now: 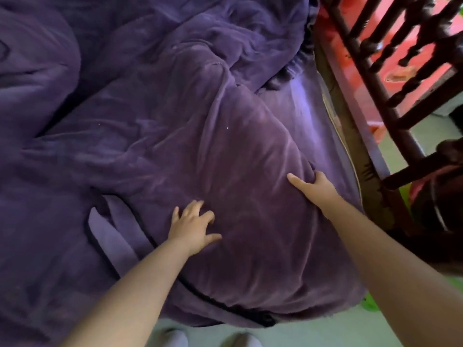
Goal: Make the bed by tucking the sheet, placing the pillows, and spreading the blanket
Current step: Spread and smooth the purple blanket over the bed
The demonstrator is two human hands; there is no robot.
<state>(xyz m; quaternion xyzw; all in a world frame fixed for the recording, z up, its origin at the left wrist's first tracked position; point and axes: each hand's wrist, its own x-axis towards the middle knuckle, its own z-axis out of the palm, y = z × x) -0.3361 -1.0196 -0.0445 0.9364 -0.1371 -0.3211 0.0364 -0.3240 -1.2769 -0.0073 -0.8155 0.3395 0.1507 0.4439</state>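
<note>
Head view: left hand (194, 227) rests spread on the purple blanket (175, 136); right hand (314, 187) grips its fold beside the headboard (390, 78).

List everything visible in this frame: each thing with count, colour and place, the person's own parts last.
Blanket: one, dark purple, rumpled over most of the bed.
Pillow: one, purple, near bed edge, under both hands.
Sheet: one, lighter purple, bare strip beside the frame.
Bed frame: one, dark wood with turned spindles, right.
Wall: pink, behind the spindles.
Floor: pale green, bottom.
Feet: two, in pale coverings, bottom edge.
Left hand: fingers spread, pressing the pillow.
Right hand: gripping the pillow's far edge.
</note>
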